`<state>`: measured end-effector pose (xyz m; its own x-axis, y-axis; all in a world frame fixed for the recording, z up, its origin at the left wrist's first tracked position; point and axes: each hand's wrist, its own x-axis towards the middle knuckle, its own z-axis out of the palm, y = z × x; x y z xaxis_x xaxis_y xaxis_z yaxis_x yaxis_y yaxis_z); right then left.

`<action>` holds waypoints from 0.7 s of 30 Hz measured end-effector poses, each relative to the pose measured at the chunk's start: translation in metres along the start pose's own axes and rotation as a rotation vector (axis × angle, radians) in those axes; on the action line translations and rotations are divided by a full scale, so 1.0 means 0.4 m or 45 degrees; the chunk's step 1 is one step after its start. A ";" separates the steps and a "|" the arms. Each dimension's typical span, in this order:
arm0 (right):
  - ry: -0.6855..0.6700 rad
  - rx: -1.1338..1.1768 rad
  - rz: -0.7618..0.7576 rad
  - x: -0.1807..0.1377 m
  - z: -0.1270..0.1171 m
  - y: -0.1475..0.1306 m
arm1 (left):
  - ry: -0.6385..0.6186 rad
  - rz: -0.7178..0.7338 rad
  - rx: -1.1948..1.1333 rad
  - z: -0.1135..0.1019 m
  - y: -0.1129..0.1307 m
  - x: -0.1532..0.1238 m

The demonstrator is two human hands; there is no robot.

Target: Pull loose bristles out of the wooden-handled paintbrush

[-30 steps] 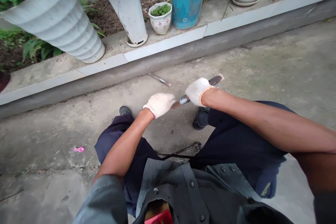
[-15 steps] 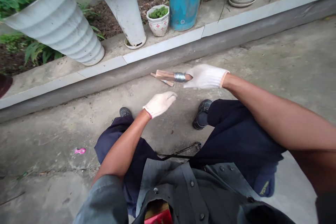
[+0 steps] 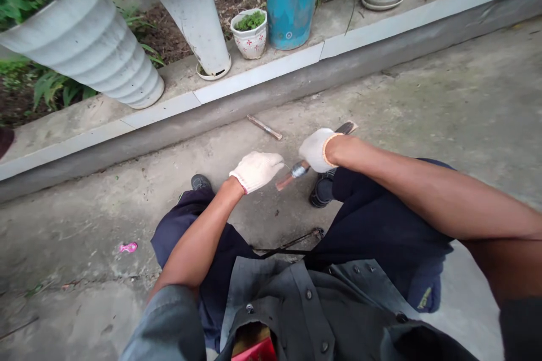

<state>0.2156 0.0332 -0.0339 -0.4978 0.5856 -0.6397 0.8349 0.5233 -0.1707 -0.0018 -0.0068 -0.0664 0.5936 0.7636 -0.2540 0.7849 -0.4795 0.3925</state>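
Note:
My right hand (image 3: 317,149), in a white knit glove, is wrapped round a wooden stick (image 3: 285,181). The stick slants from lower left to upper right, and its dark far end sticks out beyond my wrist. Silvery wire (image 3: 298,170) is wound in a thick band around it, just below my fingers. My left hand (image 3: 256,171), gloved as well, is closed in a pinch left of the stick. A thin strand of wire appears to run from its fingertips to the coil. Past both hands, another wooden stick (image 3: 264,127) lies on the concrete.
A low tiled ledge (image 3: 258,78) crosses ahead. On it stand a ribbed white planter (image 3: 97,45), a tall white pot (image 3: 195,17), a small patterned pot (image 3: 250,39) and a blue bucket (image 3: 292,8). A pink object (image 3: 128,247) lies on the ground at left.
My right hand has come down and swung the stick, so its near end now points lower left toward me. The left hand stays nearly in place. The stick on the ground is now in full view.

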 end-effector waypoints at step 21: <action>0.319 0.087 0.382 0.012 -0.056 0.017 | 0.002 -0.125 0.126 -0.005 0.024 -0.004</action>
<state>0.2136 0.0535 -0.0212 -0.2645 0.8437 -0.4671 0.9614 0.2689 -0.0588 0.0044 -0.0120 -0.0605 0.5130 0.8095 -0.2855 0.8528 -0.4430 0.2765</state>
